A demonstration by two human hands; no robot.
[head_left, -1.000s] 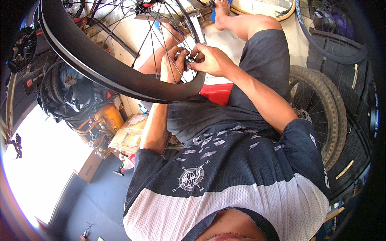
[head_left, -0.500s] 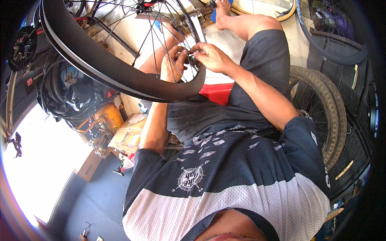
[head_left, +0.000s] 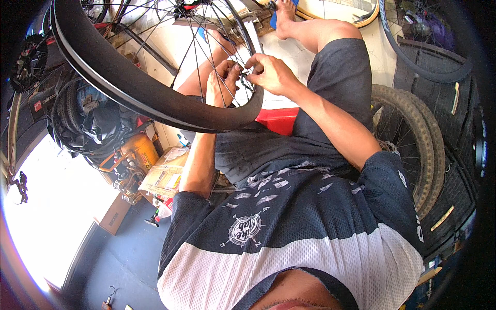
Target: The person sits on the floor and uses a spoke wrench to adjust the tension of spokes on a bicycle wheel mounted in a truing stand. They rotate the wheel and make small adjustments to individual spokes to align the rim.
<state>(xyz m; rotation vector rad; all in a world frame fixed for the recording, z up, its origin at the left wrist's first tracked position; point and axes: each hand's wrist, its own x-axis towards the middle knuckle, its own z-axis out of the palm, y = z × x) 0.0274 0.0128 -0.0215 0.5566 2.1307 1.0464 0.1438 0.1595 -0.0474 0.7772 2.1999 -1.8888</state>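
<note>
A bicycle wheel with a deep black rim (head_left: pixel 155 103) leans tilted across the upper left, its thin black spokes (head_left: pixel 195 49) running to a dark hub (head_left: pixel 187 10). My left hand (head_left: pixel 222 82) reaches behind some spokes, fingers curled and closed around a spoke close to the rim's inner edge. From the right, my right hand (head_left: pixel 273 75) meets the same spot with thumb and fingertips pinched. Something small and dark shows between the two hands, too hidden to name.
A red seat-like object (head_left: pixel 277 120) shows between my thighs. Knobby tyres (head_left: pixel 426 139) stand on the right. To the left are a cardboard box (head_left: pixel 165 173), an orange machine (head_left: pixel 139 152) and bundled black tyres (head_left: pixel 70 116). Another rim (head_left: pixel 413 62) stands at upper right.
My right hand has shifted slightly and its fingers have turned, with the thumb now lower at the spokes. The wheel and my left hand stay nearly in place.
</note>
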